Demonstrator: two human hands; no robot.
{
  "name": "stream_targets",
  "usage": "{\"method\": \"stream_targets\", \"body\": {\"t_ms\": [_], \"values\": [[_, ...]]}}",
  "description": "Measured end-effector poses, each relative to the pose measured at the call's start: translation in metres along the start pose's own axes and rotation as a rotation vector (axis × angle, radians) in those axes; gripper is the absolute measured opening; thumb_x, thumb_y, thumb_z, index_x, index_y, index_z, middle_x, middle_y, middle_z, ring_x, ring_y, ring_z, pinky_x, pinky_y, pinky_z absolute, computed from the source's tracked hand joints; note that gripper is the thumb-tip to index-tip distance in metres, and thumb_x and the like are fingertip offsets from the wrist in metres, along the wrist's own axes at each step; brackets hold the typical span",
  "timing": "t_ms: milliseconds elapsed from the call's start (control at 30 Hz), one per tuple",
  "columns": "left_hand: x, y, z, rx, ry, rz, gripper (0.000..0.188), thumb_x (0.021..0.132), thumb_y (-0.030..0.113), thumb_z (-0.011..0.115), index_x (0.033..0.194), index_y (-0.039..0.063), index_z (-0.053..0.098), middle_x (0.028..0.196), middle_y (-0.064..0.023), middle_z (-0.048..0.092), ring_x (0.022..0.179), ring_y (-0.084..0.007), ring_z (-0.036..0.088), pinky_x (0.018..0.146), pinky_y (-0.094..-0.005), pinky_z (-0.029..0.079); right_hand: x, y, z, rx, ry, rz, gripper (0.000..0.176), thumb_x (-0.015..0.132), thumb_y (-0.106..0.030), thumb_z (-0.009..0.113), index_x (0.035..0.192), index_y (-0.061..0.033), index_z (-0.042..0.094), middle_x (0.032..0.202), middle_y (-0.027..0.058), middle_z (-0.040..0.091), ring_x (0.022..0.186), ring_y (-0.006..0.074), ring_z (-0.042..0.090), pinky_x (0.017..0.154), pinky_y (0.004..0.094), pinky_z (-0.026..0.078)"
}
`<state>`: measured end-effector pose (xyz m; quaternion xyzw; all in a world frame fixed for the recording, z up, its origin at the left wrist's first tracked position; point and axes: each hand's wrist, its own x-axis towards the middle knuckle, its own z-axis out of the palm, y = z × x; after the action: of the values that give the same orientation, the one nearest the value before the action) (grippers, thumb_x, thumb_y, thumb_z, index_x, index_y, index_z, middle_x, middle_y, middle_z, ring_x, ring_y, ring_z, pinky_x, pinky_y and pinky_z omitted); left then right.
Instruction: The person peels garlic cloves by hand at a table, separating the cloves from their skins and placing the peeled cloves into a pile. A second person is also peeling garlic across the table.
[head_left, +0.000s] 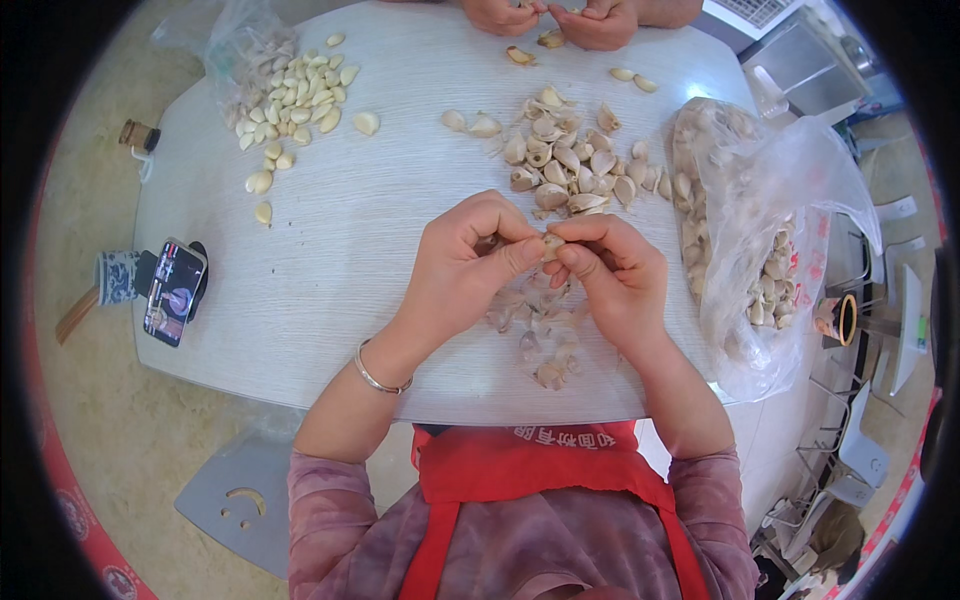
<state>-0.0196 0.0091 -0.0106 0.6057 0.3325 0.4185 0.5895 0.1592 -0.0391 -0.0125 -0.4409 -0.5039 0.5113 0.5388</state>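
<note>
Between the fingertips of my left hand (476, 262) and my right hand (619, 270) is one garlic clove (551, 246), partly covered by the fingers. Just beyond the hands lies a heap of unpeeled garlic cloves (566, 161). Loose garlic skins (551, 352) are scattered under and in front of my hands. At the far left, peeled cloves (304, 94) form a pale pile, a few of them lying apart from it. On the right, a clear plastic bag (750, 247) holds many unpeeled cloves.
Across the white table (337, 262), another person's hands (555, 19) hold something small. A phone (175, 292) stands tilted at the left edge, by a blue-and-white patterned container (118, 277). Another plastic bag (251, 52) lies at the far left. A grey chair (240, 487) is below left.
</note>
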Motion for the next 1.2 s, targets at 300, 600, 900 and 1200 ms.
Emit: {"method": "stream_targets", "body": {"t_ms": [300, 600, 900, 1200], "values": [[0.000, -0.002, -0.001, -0.056, -0.008, -0.019, 0.013, 0.087, 0.009, 0.072, 0.082, 0.001, 0.063, 0.083, 0.0004, 0.056, 0.073, -0.0069, 0.048, 0.064, -0.0225, 0.038, 0.001, -0.002, -0.002, 0.013, -0.021, -0.001, 0.017, 0.094, 0.003, 0.057, 0.110, 0.0052, 0.062, 0.098, 0.0108, 0.066, 0.079, 0.0148, 0.066, 0.067, 0.0274, 0.056], [-0.002, 0.003, 0.005, -0.068, 0.034, -0.097, 0.011, 0.091, 0.010, 0.066, 0.090, 0.000, 0.059, 0.084, -0.0009, 0.058, 0.076, -0.0060, 0.052, 0.068, -0.0216, 0.044, 0.000, -0.005, 0.003, 0.029, -0.026, 0.009, 0.020, 0.091, 0.007, 0.058, 0.109, 0.0033, 0.064, 0.100, 0.0101, 0.063, 0.082, 0.0138, 0.065, 0.070, 0.0266, 0.055], [-0.004, 0.001, 0.010, -0.104, 0.116, -0.172, 0.012, 0.098, 0.014, 0.057, 0.101, 0.003, 0.054, 0.083, -0.0002, 0.057, 0.072, -0.0049, 0.050, 0.063, -0.0214, 0.042, 0.003, 0.002, 0.002, 0.136, -0.047, -0.153, 0.023, 0.089, 0.015, 0.053, 0.107, 0.0015, 0.058, 0.110, 0.0107, 0.054, 0.089, 0.0168, 0.063, 0.074, 0.0292, 0.055], [-0.004, -0.003, 0.004, -0.093, 0.034, -0.066, 0.018, 0.096, 0.018, 0.064, 0.094, 0.001, 0.063, 0.085, -0.0009, 0.063, 0.077, -0.0055, 0.054, 0.069, -0.0211, 0.045, 0.003, 0.003, 0.004, 0.036, -0.010, -0.274, 0.023, 0.087, 0.014, 0.057, 0.106, 0.0012, 0.057, 0.109, 0.0109, 0.055, 0.093, 0.0164, 0.061, 0.079, 0.0299, 0.055]]}}
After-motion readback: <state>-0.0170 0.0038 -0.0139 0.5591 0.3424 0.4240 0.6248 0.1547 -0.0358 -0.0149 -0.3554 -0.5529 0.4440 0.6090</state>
